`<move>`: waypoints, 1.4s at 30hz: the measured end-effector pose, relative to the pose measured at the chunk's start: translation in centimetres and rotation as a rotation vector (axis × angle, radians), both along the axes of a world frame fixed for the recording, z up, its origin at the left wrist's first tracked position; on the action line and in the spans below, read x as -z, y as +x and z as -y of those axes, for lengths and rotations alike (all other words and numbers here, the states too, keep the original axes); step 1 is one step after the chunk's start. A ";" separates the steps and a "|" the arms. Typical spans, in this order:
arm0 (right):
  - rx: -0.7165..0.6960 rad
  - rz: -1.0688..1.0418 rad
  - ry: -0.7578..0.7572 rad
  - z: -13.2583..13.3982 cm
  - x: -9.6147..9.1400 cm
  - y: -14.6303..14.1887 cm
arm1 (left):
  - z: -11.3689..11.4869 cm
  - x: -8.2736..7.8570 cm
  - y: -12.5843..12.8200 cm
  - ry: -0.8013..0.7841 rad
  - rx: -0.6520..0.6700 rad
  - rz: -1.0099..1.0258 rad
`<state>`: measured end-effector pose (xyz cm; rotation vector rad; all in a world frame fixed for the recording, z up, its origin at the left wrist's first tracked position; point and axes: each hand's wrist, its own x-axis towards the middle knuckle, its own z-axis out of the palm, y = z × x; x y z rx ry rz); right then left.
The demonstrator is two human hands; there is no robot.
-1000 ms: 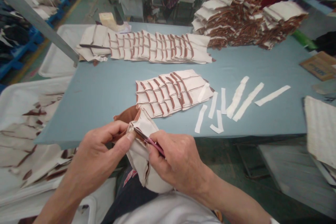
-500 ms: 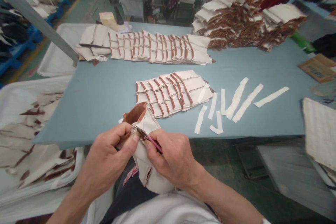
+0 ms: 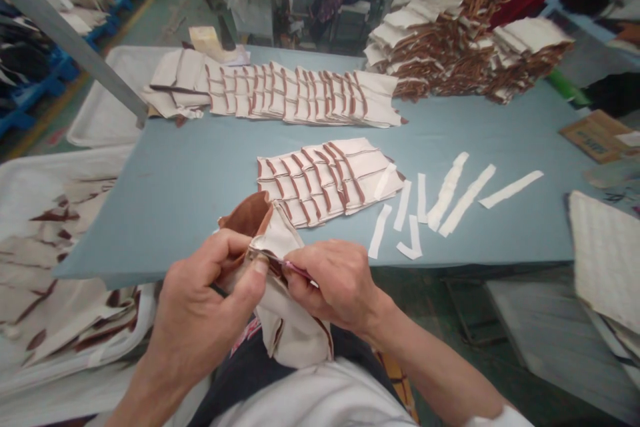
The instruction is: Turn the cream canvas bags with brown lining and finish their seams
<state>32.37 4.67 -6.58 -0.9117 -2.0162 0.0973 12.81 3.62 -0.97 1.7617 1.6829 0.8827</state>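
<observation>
My left hand [image 3: 205, 293] pinches the edge of a sewn cream-and-brown leather piece [image 3: 287, 333], thumb on top and fingers curled behind. The piece stands partly open at its upper end, showing a brown inner side, and hangs down over my lap. In my closed right hand [image 3: 335, 283] are small scissors [image 3: 298, 269] with a pink handle. Their metal tips lie at the seam by my left thumb; whether the blades are apart I cannot tell. Just beyond my hands, overlapping rows of similar cream-and-brown pieces [image 3: 310, 177] lie on the blue-grey table [image 3: 185, 193].
Several white strips [image 3: 453, 190] are scattered at the right. Behind lie a longer row of pieces [image 3: 280, 93] and a tall stack [image 3: 430, 40]. A white bin [image 3: 30, 163] of pieces stands at the left, below a slanted metal post [image 3: 75, 40]. A cardboard box [image 3: 597, 135] sits far right.
The scissors have turned flatter, with their tips lower along the seam. My right hand has shifted slightly right, and the piece's brown opening has swung a little left.
</observation>
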 end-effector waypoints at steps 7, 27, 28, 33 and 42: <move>0.022 0.094 0.151 -0.9 0.1 0.3 | 0.2 -1.0 0.0 -0.069 -0.002 -0.055; -0.244 -0.190 -0.316 -1.2 1.1 1.9 | -0.5 0.7 0.5 -0.322 0.007 0.274; -0.253 -0.200 -0.352 -1.1 0.9 2.0 | -0.6 0.6 0.4 -0.333 0.013 0.311; -0.234 -0.119 -0.254 -0.8 0.5 2.5 | -2.0 -0.8 -0.4 -0.233 0.271 0.221; -0.109 0.136 -0.203 0.9 1.3 2.6 | -1.7 -1.0 -1.5 -0.177 0.470 0.103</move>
